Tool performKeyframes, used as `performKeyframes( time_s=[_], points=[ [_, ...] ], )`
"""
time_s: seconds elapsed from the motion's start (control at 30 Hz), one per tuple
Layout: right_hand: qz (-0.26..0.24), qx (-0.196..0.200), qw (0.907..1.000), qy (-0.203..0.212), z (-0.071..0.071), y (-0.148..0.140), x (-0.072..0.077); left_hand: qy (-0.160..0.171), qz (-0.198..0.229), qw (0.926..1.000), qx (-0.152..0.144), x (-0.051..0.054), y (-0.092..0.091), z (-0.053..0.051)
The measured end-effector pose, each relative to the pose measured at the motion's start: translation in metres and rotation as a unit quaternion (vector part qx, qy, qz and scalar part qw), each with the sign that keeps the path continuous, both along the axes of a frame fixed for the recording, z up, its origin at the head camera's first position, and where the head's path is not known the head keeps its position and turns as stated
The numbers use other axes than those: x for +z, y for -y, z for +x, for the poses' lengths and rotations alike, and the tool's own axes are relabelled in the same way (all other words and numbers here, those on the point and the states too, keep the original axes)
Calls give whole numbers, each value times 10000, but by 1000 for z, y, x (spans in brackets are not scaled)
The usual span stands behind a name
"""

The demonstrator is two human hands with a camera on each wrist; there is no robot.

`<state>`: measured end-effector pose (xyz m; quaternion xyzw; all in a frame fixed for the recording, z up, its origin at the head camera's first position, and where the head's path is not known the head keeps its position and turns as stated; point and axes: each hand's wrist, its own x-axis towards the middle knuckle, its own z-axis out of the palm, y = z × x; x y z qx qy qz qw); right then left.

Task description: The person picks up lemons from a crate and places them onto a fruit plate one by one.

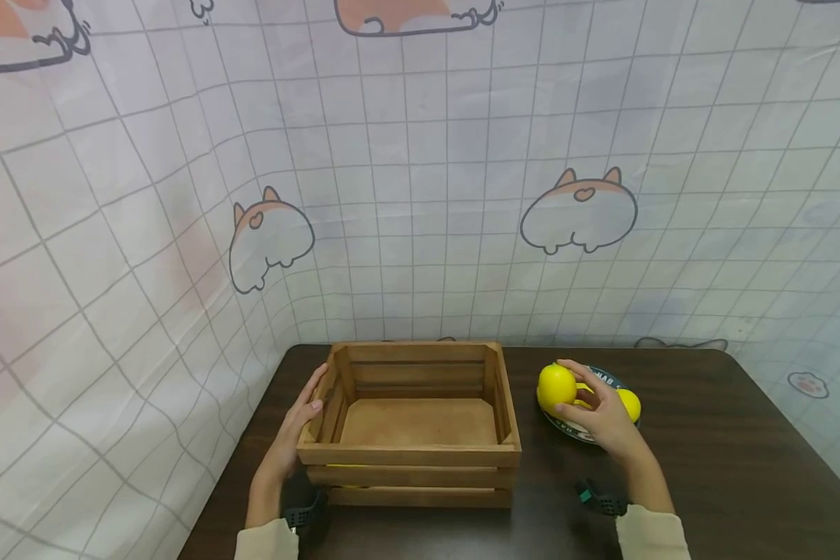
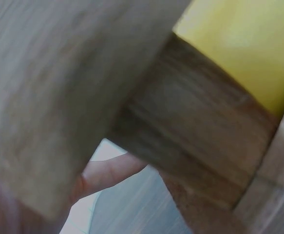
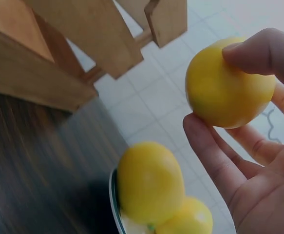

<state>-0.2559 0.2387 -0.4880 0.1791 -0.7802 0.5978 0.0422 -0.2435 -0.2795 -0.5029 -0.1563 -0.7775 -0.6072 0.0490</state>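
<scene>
My right hand (image 1: pixel 605 420) pinches a round yellow fruit (image 1: pixel 556 386) between thumb and fingertips, over the left part of a patterned plate (image 1: pixel 610 379). The right wrist view shows this fruit (image 3: pixel 229 92) held clear of two more yellow fruits (image 3: pixel 150 183) at the plate. A slatted wooden crate (image 1: pixel 409 456) stands left of the plate. Along its left rim rests my left hand (image 1: pixel 295 424), fingers extended and thumb on the edge. Something yellow (image 2: pixel 244 48) shows beside a slat in the left wrist view; what it is, I cannot tell.
The dark wooden table (image 1: pixel 714 435) extends to the right of the plate. Behind and to the left hangs a white gridded cloth (image 1: pixel 420 194) with cartoon animals. A dark strap-like device is at each wrist.
</scene>
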Motion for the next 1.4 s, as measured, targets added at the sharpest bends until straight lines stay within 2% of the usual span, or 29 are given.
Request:
performKeyframes(
  time_s=[0.53,0.9,1.17,1.4],
  points=[
    [652,-378,9960,475,4,-28,-11,16,25,10000,12,-1,-1,0],
    [1104,-431,9922,398,0,-38,-18,38,22,10000,16,-2,0,-1],
    [1186,-310,9917,386,-1,-39,-21,55,55,10000,32,-1,0,-1],
    [1532,-315,9868,414,-1,-36,-22,49,74,10000,30,-2,0,-1]
  ],
)
